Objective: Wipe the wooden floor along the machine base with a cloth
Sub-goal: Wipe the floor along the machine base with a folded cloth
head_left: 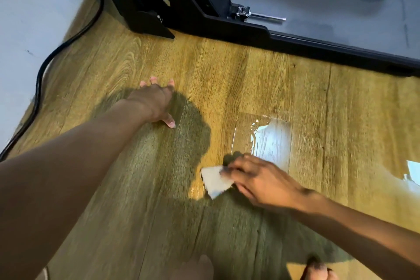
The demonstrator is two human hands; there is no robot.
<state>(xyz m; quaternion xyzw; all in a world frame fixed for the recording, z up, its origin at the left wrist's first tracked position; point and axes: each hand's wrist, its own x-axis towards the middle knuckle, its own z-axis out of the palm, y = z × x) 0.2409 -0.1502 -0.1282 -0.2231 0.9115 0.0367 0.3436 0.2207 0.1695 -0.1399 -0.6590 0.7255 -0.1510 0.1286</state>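
Just below the middle of the frame, a small white cloth [214, 180] lies on the wooden floor [227, 75]. The right hand [256, 179] grasps it from the right. Its fingers curl over the cloth's right edge and the thumb runs along the lower side, so most of the cloth sticks out to the left of the hand. The fingertips are blurred. A glossy patch shines on the boards just above this hand.

The left hand [156, 100] is released, with spread fingers flat on the floor, left of centre.

The black machine base [250, 32] runs across the upper right, well apart from the cloth. A black cable [38, 84] follows the grey wall [34, 7] at left.
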